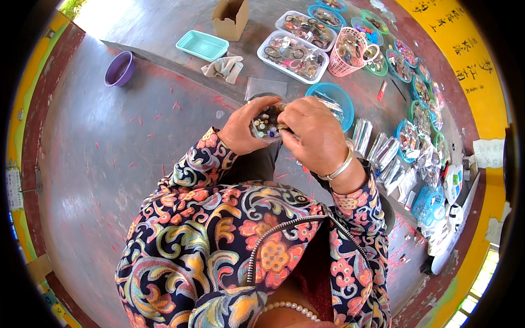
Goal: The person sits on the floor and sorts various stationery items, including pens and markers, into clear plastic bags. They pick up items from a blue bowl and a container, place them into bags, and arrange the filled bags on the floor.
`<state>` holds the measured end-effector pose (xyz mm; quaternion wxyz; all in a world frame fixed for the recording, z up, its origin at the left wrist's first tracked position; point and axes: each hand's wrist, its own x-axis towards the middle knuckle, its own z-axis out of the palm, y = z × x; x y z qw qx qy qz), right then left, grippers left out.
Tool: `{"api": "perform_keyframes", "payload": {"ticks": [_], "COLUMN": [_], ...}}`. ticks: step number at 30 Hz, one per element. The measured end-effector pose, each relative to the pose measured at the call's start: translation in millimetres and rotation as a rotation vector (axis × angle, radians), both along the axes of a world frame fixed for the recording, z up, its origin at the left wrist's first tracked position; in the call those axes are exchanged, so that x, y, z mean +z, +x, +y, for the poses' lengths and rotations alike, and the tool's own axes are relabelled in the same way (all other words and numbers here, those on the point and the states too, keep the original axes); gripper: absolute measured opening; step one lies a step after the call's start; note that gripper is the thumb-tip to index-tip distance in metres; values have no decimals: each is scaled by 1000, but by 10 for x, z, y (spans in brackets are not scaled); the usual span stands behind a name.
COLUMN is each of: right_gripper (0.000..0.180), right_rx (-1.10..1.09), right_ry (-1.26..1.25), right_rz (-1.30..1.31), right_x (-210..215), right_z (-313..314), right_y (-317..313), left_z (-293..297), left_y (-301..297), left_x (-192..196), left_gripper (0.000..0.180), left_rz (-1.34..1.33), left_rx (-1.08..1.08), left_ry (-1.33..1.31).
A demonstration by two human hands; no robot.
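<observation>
In front of my chest, my left hand [245, 124] is wrapped round a small transparent plastic pack [266, 121]. Inside it show several small pieces with white, blue, green and amber round ends; I cannot tell whether the pack is a bag or a cup. My right hand [313, 131], with a silver bangle at the wrist, is closed at the pack's right rim, thumb and fingers pressed together. What its fingertips pinch is hidden behind the knuckles. Just beyond the hands lies a flat transparent plastic bag [266, 88] on the raised ledge.
Behind my right hand stands a blue basin [344, 98] with silvery packs. White trays [261, 48], a pink basket [342, 69] and several round baskets hold small goods. A green tray [198, 48], cardboard box [230, 28], cloth [223, 69] and purple basin [119, 70] lie further left.
</observation>
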<state>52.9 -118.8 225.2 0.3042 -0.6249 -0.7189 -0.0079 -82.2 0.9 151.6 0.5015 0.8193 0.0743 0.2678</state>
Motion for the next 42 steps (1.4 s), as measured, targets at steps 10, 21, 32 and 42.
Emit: {"api": "perform_keyframes", "payload": {"ticks": [10, 21, 32, 42], "right_gripper": [11, 11, 13, 16], "right_rx": [-188, -174, -815, -1085], "right_ry": [161, 380, 288, 165], "right_rz": [377, 1916, 1914, 1926], "right_x": [443, -420, -2105, -2875], "right_z": [-229, -538, -751, -878], "right_y": [86, 1023, 1667, 1918], "left_z": [26, 42, 29, 26], "left_y": [-24, -5, 2, 16], "left_x": [-20, -109, -117, -113], "left_gripper": [65, 70, 70, 71], "left_rz": [18, -22, 30, 18], "left_rx": [24, 60, 63, 87], "left_ry": [-11, 24, 4, 93]}}
